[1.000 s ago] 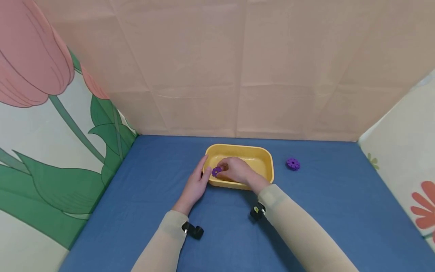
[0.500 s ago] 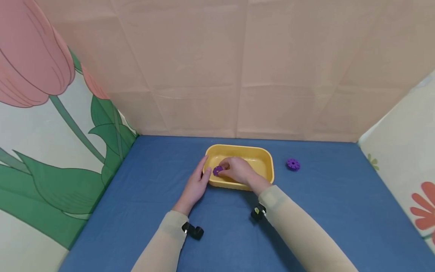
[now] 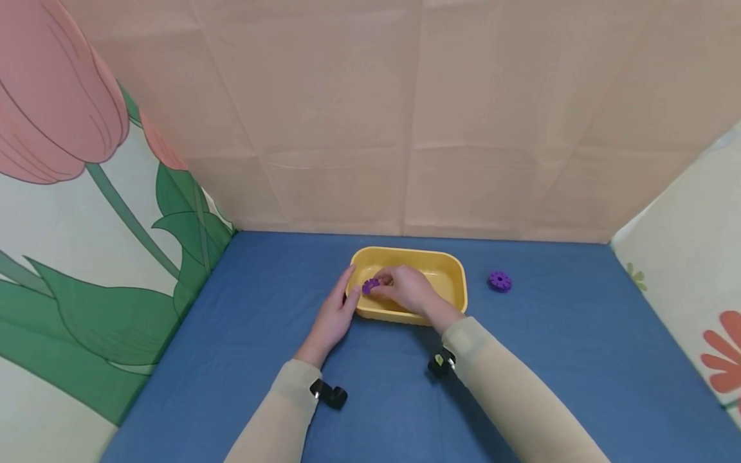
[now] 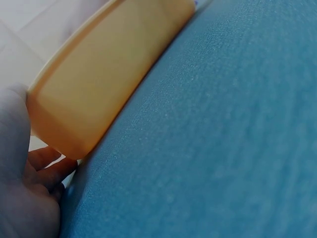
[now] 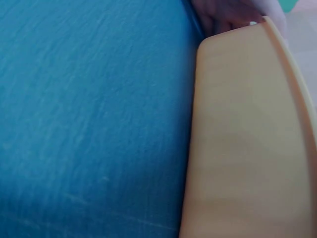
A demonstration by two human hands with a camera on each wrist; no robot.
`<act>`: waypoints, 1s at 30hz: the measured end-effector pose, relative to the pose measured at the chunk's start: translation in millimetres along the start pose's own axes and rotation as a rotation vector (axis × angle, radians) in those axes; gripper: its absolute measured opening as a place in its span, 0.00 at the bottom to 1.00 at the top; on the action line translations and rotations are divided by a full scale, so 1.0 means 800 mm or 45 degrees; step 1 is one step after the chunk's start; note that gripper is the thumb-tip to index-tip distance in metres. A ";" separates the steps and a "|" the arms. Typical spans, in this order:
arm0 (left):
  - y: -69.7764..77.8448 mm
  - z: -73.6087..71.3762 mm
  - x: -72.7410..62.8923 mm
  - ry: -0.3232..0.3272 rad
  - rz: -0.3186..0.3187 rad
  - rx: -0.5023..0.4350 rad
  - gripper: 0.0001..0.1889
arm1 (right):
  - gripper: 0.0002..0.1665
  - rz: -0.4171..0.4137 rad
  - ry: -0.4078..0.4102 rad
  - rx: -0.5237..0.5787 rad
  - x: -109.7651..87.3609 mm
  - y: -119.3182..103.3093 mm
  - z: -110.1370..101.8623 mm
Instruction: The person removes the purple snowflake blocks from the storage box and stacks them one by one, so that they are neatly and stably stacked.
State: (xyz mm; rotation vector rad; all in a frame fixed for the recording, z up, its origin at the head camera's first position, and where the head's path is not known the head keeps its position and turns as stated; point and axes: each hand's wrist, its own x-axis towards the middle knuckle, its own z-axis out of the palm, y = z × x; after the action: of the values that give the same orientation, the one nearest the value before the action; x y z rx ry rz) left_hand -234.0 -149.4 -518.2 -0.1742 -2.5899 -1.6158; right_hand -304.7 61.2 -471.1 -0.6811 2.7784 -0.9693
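In the head view, a yellow plastic tray (image 3: 431, 257) stands on the blue cloth. My left hand (image 3: 332, 315) holds its left end, thumb at the near corner of the rim and fingers along the outer wall. Reaching into the tray, my right hand (image 3: 405, 289) pinches a small purple notched plastic disc (image 3: 369, 286) by its right side, close to the left wall. Part of that disc is hidden by the fingertips. In the left wrist view, the left-hand fingers (image 4: 52, 168) touch the tray's end wall (image 4: 89, 94). The right wrist view shows mostly the tray's outer side (image 5: 247, 134).
More purple notched disc pieces (image 3: 500, 281), apparently stacked, lie on the blue cloth (image 3: 382, 399) right of the tray. A beige fabric wall (image 3: 405, 128) rises behind the table. Printed panels with flowers border the left and right sides.
The purple disc in my right fingers has turned, its face showing differently, and has shifted slightly up and right. My left hand and the tray have stayed nearly still.
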 end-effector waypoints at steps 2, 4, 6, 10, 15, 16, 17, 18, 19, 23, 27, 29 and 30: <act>0.001 0.000 -0.001 -0.002 -0.006 0.004 0.31 | 0.19 0.012 0.019 0.033 -0.003 -0.003 -0.004; 0.002 0.000 -0.001 -0.003 -0.015 0.008 0.31 | 0.19 0.020 0.041 0.069 -0.007 -0.007 -0.010; 0.004 0.000 -0.001 -0.002 -0.017 0.006 0.31 | 0.20 0.016 0.065 0.091 -0.012 -0.011 -0.015; 0.006 0.000 0.000 0.002 -0.013 0.005 0.31 | 0.22 -0.007 0.110 0.109 -0.024 -0.015 -0.026; 0.005 0.001 0.000 0.002 -0.009 0.010 0.30 | 0.23 -0.028 0.153 0.124 -0.043 -0.009 -0.039; 0.005 0.001 0.000 0.002 -0.008 0.010 0.31 | 0.23 -0.034 0.160 0.129 -0.046 -0.006 -0.041; 0.004 0.001 0.000 0.002 -0.005 0.012 0.31 | 0.23 -0.042 0.167 0.138 -0.049 -0.004 -0.044; 0.003 0.001 0.000 0.002 -0.003 0.013 0.31 | 0.23 -0.045 0.174 0.150 -0.052 -0.001 -0.047; 0.003 0.001 0.000 0.002 -0.003 0.012 0.31 | 0.23 -0.046 0.181 0.164 -0.055 0.001 -0.050; 0.002 0.001 -0.001 0.001 -0.001 -0.001 0.32 | 0.23 -0.045 0.228 0.179 -0.069 0.008 -0.061; 0.001 0.001 -0.001 0.003 -0.010 -0.012 0.32 | 0.24 -0.083 0.279 0.156 -0.081 0.012 -0.068; 0.001 0.001 -0.001 0.003 -0.012 -0.010 0.31 | 0.24 -0.107 0.286 0.157 -0.085 0.015 -0.070; 0.002 0.001 -0.001 0.002 -0.015 -0.010 0.31 | 0.24 -0.111 0.291 0.159 -0.087 0.016 -0.071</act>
State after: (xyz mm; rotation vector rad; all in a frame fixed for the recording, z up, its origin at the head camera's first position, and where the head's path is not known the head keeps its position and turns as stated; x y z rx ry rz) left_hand -232.8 -148.3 -517.5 -0.1590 -2.5887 -1.6298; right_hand -262.1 133.4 -436.7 -0.7196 2.8677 -1.3020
